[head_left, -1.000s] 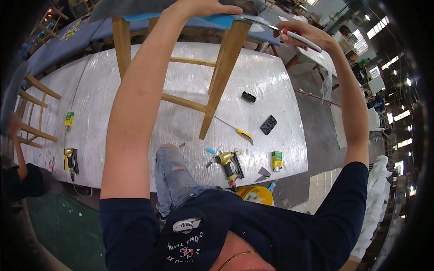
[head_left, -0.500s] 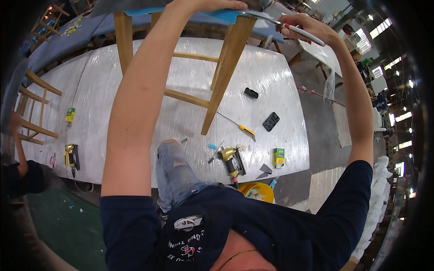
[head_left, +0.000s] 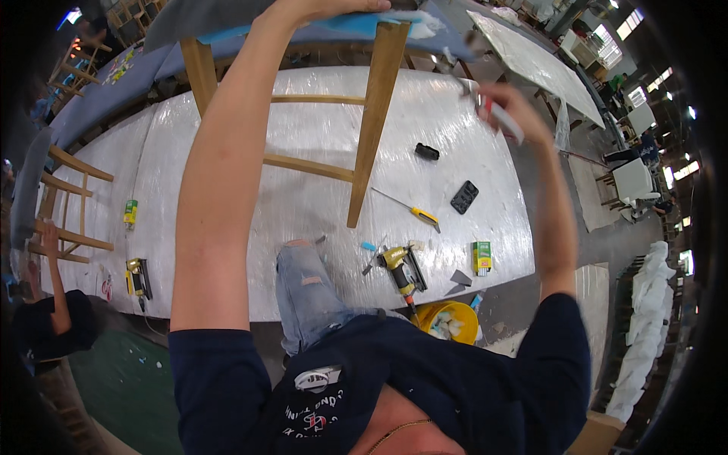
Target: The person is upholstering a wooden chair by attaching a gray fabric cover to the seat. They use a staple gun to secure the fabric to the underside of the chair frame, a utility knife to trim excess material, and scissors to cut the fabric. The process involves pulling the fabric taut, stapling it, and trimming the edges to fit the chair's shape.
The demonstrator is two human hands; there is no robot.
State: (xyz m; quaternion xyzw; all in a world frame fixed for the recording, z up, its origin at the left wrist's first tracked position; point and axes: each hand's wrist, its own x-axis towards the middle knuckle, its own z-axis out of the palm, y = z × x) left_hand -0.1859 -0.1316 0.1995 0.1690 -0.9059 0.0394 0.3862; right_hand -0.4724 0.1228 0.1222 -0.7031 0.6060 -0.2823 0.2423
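While shears are gripped right of the chair by the right hand, the chair's cover is touched by the left hand, pinch unclear; cover seemingly laid, lining and padding left exposed.

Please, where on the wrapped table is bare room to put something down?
Free: the wrapped table between the leftmost green box and the left forearm; also between the wooden leg and the black case. Crowded: the near edge by the yellow bucket, where a gold air tool, grey scraps and another green box sit close together.
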